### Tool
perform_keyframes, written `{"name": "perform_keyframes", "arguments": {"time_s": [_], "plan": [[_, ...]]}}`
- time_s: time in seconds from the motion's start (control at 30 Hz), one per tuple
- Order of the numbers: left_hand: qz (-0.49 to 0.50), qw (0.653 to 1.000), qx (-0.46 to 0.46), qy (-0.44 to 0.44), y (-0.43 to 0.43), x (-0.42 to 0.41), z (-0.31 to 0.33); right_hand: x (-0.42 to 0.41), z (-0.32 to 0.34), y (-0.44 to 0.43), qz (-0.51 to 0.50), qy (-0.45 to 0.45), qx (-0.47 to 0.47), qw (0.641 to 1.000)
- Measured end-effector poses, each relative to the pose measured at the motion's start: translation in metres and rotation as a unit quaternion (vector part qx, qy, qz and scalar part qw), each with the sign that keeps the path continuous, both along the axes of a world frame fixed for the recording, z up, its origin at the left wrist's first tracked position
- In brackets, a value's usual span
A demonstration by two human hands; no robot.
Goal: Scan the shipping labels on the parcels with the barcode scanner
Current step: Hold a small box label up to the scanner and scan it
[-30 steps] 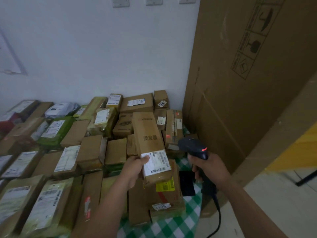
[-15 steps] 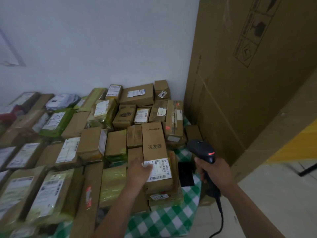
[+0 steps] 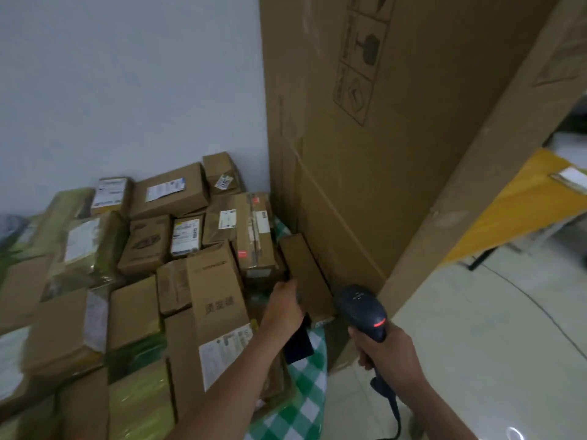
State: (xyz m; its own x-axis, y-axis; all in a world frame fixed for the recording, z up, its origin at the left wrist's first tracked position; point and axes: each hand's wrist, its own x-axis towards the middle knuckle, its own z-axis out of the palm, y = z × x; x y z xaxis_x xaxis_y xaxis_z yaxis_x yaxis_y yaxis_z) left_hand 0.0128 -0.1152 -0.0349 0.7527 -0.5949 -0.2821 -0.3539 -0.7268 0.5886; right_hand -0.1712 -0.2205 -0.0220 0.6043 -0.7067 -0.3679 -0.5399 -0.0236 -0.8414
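Firstly, head view. Parcels (image 3: 168, 192): brown boxes and green bags, many with white shipping labels, piled on a surface (image 3: 306, 404) covered in green-checked cloth, against the wall (image 3: 127, 90). Long box (image 3: 214, 293): printed characters and barcoded label (image 3: 226, 347), both too blurred to read. Left grip (image 3: 282, 309): fingers curled on the left edge of a narrow plain box (image 3: 308, 271), beside a tall carton (image 3: 397, 169) bearing handling symbols. Right grip (image 3: 386, 355): clenched round the scanner (image 3: 360, 304), red light (image 3: 379, 322) lit, just right of the narrow plain box.
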Motion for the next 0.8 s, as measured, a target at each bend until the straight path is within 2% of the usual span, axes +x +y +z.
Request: {"name": "perform_keyframes", "arguments": {"time_s": [0.2, 0.43, 0.5, 0.57, 0.67, 0.8], "plan": [[-0.063, 0.992, 0.103, 0.043, -0.037, -0.003, -0.054, -0.018, -0.026, 0.0, 0.013, 0.046, 0.03, 0.998], [0.017, 0.994, 0.109, 0.015, -0.057, -0.009, -0.082, -0.024, -0.039, 0.002, 0.022, 0.065, 0.017, 0.997], [0.029, 0.992, 0.121, 0.034, -0.061, -0.008, -0.084, -0.027, -0.04, 0.001, 0.022, 0.065, 0.01, 0.998], [0.053, 0.99, 0.11, 0.071, -0.062, -0.007, -0.085, -0.029, -0.041, -0.002, 0.028, 0.063, 0.003, 0.998], [0.122, 0.986, 0.026, 0.112, -0.06, -0.008, -0.087, -0.033, -0.043, -0.004, 0.036, 0.061, -0.004, 0.997], [0.132, 0.981, 0.016, 0.139, -0.061, -0.011, -0.087, -0.034, -0.044, -0.005, 0.038, 0.057, 0.008, 0.998]]}}
